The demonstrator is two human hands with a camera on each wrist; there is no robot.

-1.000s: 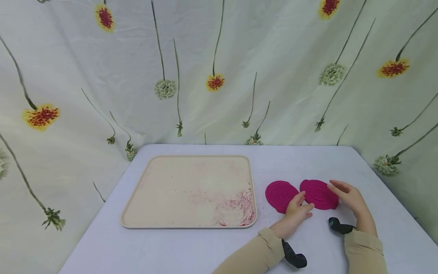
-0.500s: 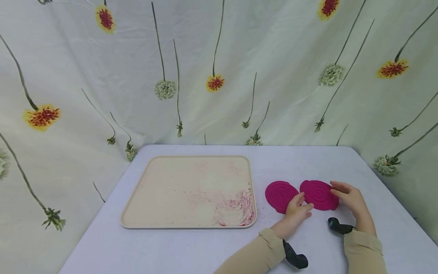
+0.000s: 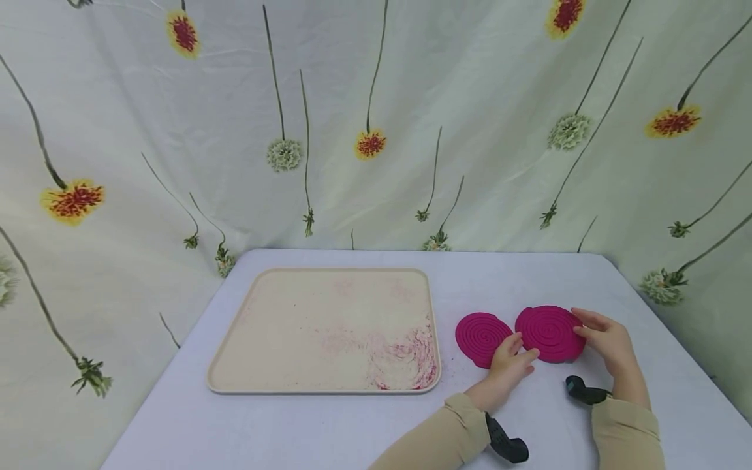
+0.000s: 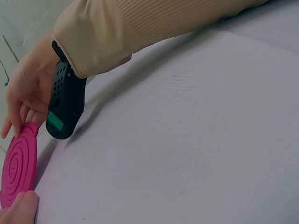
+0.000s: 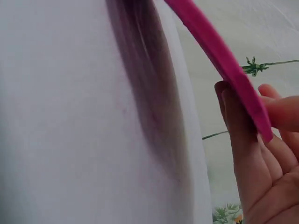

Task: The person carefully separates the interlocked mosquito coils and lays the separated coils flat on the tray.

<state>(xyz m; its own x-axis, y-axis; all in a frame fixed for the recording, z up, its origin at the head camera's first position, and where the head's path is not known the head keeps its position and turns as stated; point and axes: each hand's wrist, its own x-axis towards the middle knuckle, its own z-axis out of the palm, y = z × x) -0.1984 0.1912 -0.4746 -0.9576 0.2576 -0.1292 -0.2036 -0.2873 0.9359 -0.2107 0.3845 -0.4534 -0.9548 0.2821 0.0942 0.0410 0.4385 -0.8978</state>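
Two flat magenta discs with spiral grooves are near the table's right side. My right hand [image 3: 611, 343] pinches the right edge of the right spiral disc [image 3: 550, 333], thumb on one face and fingers on the other. In the right wrist view this disc [image 5: 224, 60] is edge-on, raised over the cloth with a shadow beneath. My left hand [image 3: 506, 369] has its thumb and fingers at the same disc's lower left edge. The left wrist view shows the disc [image 4: 19, 163] between both hands, left fingertips [image 4: 29, 203] at its rim. The left spiral disc [image 3: 482, 338] lies flat, partly behind my left fingers.
A beige tray [image 3: 305, 326] with magenta smears at its lower right lies left of the discs on the white-covered table [image 3: 282, 431]. Magenta specks dot the cloth beside it. A flower-printed curtain [image 3: 376, 78] hangs behind. Both wrists wear black camera mounts.
The right spiral disc has come up off the cloth and tilted, showing rounder, with its right side shifted slightly right. My right hand has moved slightly with it; my left hand barely moved.
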